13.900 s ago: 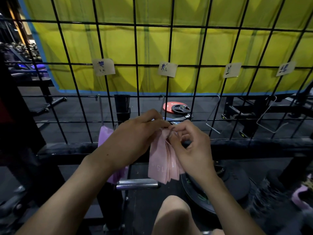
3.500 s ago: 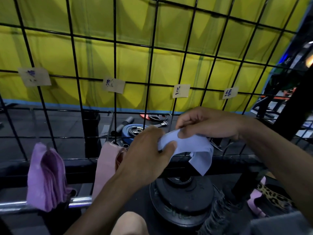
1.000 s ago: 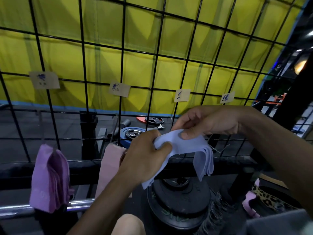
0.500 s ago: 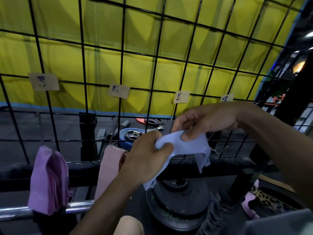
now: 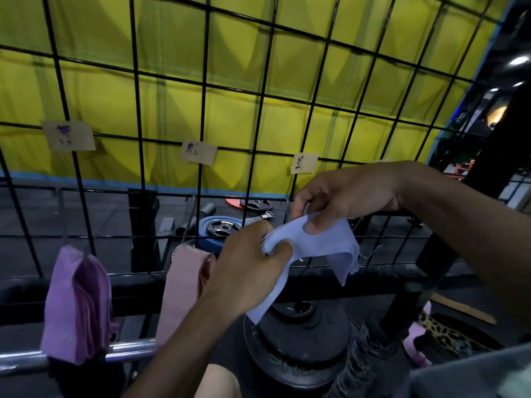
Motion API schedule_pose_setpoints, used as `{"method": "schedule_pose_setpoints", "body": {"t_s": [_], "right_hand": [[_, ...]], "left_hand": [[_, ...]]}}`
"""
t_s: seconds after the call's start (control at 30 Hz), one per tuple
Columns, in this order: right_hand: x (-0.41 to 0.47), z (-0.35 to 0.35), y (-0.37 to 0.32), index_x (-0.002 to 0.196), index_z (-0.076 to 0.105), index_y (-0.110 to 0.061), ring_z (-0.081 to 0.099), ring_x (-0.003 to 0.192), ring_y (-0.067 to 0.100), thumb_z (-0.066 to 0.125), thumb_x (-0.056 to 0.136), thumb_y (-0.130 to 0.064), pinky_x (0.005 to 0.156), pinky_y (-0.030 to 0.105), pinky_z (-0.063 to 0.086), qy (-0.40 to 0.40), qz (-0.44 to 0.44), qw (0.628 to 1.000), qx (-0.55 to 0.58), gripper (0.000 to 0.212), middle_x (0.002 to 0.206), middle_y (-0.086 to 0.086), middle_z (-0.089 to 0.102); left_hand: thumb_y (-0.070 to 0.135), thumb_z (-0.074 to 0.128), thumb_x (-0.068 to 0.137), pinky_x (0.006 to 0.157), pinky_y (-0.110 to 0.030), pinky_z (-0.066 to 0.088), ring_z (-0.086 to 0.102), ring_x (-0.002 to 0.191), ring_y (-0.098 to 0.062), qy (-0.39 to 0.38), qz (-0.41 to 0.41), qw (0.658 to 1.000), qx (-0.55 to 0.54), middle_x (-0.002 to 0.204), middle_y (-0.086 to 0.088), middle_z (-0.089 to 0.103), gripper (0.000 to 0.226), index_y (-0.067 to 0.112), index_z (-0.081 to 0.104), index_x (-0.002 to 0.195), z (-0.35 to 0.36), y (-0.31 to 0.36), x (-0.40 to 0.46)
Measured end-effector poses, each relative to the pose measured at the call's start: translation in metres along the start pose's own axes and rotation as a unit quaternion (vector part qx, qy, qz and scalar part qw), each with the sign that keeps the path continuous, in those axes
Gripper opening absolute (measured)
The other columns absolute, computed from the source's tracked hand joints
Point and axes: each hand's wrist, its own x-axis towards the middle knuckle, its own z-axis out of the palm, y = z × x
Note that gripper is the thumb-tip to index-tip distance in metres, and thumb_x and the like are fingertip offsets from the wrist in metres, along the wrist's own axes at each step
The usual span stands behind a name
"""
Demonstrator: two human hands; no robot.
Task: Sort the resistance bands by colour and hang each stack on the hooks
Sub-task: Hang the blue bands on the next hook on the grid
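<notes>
A gym: weight plates (image 5: 221,226), barbell (image 5: 126,350).

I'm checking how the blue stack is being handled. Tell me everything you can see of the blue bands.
The blue bands are a pale blue-lilac bundle of thin, flat, fabric-like layers, limp and creased. The left hand grips one end, the right hand pinches the top from above. One end droops right, another tail hangs below the left hand. They are held in front of the wire grid, not on any hook.
</notes>
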Motion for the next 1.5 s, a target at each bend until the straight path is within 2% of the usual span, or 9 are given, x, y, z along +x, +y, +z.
{"method": "schedule_pose_setpoints", "body": {"t_s": [0.23,0.37,0.47,0.57,0.7,0.83,0.93,1.03,1.5], "right_hand": [[0.009,0.014,0.032,0.116,0.067,-0.003,0.061,0.093,0.026,0.069,0.084,-0.015,0.074,0.030,0.051,-0.009,-0.040,0.967,0.253,0.035,0.107,0.016,0.068],[0.013,0.034,0.050,0.120,0.064,0.001,0.068,0.097,0.022,0.065,0.084,-0.005,0.087,0.028,0.056,-0.002,-0.078,0.902,0.425,0.036,0.115,0.019,0.067],[0.021,0.055,0.060,0.122,0.061,0.009,0.070,0.085,0.025,0.072,0.081,-0.004,0.076,0.031,0.059,-0.005,-0.128,0.845,0.520,0.045,0.107,0.022,0.067],[0.026,0.073,0.065,0.118,0.065,0.014,0.072,0.071,0.025,0.092,0.062,-0.011,0.062,0.031,0.060,0.015,-0.152,0.791,0.592,0.068,0.097,0.023,0.070],[0.028,0.085,0.060,0.105,0.074,0.004,0.065,0.056,0.021,0.088,0.064,-0.015,0.053,0.028,0.054,0.001,-0.124,0.764,0.634,0.047,0.082,0.017,0.069],[0.033,0.092,0.060,0.096,0.070,0.007,0.056,0.052,0.020,0.089,0.061,-0.014,0.055,0.028,0.048,-0.016,-0.075,0.737,0.671,0.045,0.071,0.015,0.061],[0.029,0.092,0.056,0.083,0.068,0.003,0.052,0.054,0.017,0.075,0.078,-0.013,0.056,0.026,0.044,-0.017,-0.077,0.741,0.667,0.019,0.072,0.012,0.057],[0.027,0.092,0.057,0.079,0.067,-0.001,0.051,0.056,0.013,0.052,0.096,-0.012,0.056,0.022,0.042,-0.012,-0.071,0.755,0.652,0.025,0.071,0.008,0.056],[0.021,0.079,0.044,0.092,0.059,-0.010,0.053,0.047,0.013,0.047,0.099,-0.004,0.047,0.022,0.048,0.007,-0.055,0.832,0.552,0.016,0.071,0.007,0.060]], "left_hand": [[0.024,0.060,0.093,0.061,-0.035,0.026,0.026,0.061,-0.015,-0.026,-0.033,0.997,-0.066,0.068,-0.007,0.025,0.040,0.007,0.031,0.073,-0.005,-0.003,0.007],[0.043,0.062,0.083,0.076,-0.053,0.056,0.058,0.074,-0.029,-0.064,-0.111,0.975,-0.179,0.090,-0.027,0.057,0.048,-0.003,0.055,0.093,-0.006,-0.002,0.008],[0.019,0.061,0.096,0.083,-0.048,0.061,0.072,0.098,-0.032,-0.063,-0.157,0.943,-0.286,0.107,-0.015,0.073,0.018,0.003,0.068,0.093,-0.003,-0.003,0.010],[0.012,0.063,0.095,0.073,-0.036,0.061,0.075,0.091,-0.026,-0.055,-0.174,0.929,-0.323,0.101,-0.011,0.077,0.021,0.019,0.076,0.080,0.000,0.000,0.013],[0.028,0.071,0.078,0.086,-0.052,0.060,0.072,0.095,-0.037,-0.048,-0.179,0.936,-0.301,0.101,-0.019,0.074,0.015,0.016,0.072,0.069,0.001,-0.002,0.015],[0.036,0.068,0.071,0.071,-0.037,0.043,0.053,0.068,-0.026,-0.028,-0.167,0.953,-0.251,0.067,-0.003,0.055,0.028,0.021,0.055,0.052,0.001,-0.002,0.014],[0.036,0.059,0.067,0.070,-0.037,0.029,0.033,0.060,-0.021,-0.040,-0.161,0.963,-0.214,0.048,0.010,0.036,0.028,0.024,0.050,0.043,0.002,-0.002,0.013],[0.041,0.063,0.063,0.069,-0.038,0.031,0.035,0.061,-0.021,-0.022,-0.158,0.968,-0.193,0.052,0.009,0.037,0.029,0.022,0.046,0.048,0.002,-0.005,0.014],[0.033,0.065,0.073,0.059,-0.034,0.026,0.029,0.057,-0.016,0.021,-0.131,0.983,-0.123,0.062,-0.005,0.029,0.039,0.004,0.040,0.062,0.006,-0.010,0.013]]}}
